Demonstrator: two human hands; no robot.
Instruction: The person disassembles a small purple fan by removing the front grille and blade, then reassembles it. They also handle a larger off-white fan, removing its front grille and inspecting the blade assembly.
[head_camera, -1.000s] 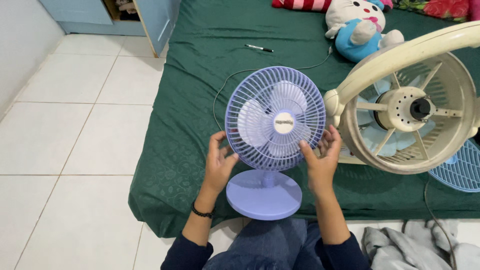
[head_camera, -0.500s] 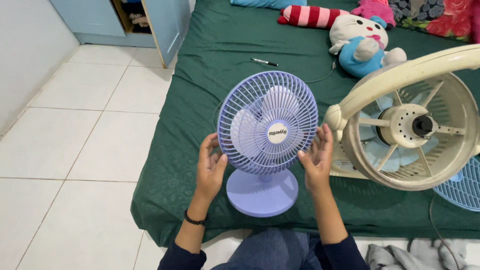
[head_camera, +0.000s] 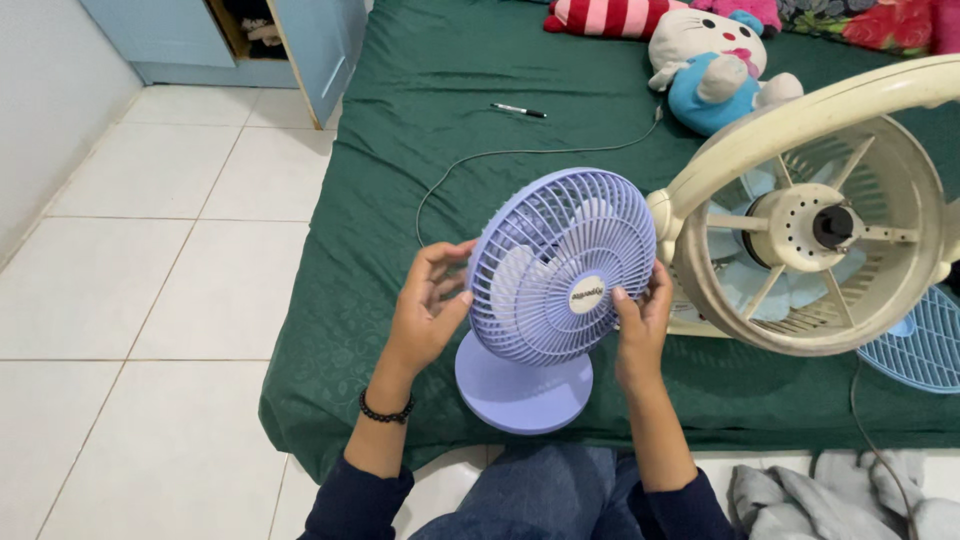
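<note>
A small lilac desk fan (head_camera: 560, 265) stands on its round base (head_camera: 522, 392) at the near edge of a green-sheeted mattress (head_camera: 420, 150). Its round grille is tilted and turned toward the left. My left hand (head_camera: 430, 310) curls around the grille's left rim, thumb in front and fingers behind. My right hand (head_camera: 640, 320) grips the lower right rim, fingertips on the front grille. A thin grey cord (head_camera: 470, 160) runs from the fan across the sheet.
A large cream fan (head_camera: 810, 230) with its front guard off stands right beside the lilac fan. A blue grille (head_camera: 920, 345) lies at the right edge. A black pen (head_camera: 518, 110), plush toys (head_camera: 715, 60), grey cloth (head_camera: 830, 490) and white floor tiles (head_camera: 150, 300) surround.
The lilac fan's head has turned and tilted from facing me to facing left. Both hands moved from hovering beside the grille to gripping its rim.
</note>
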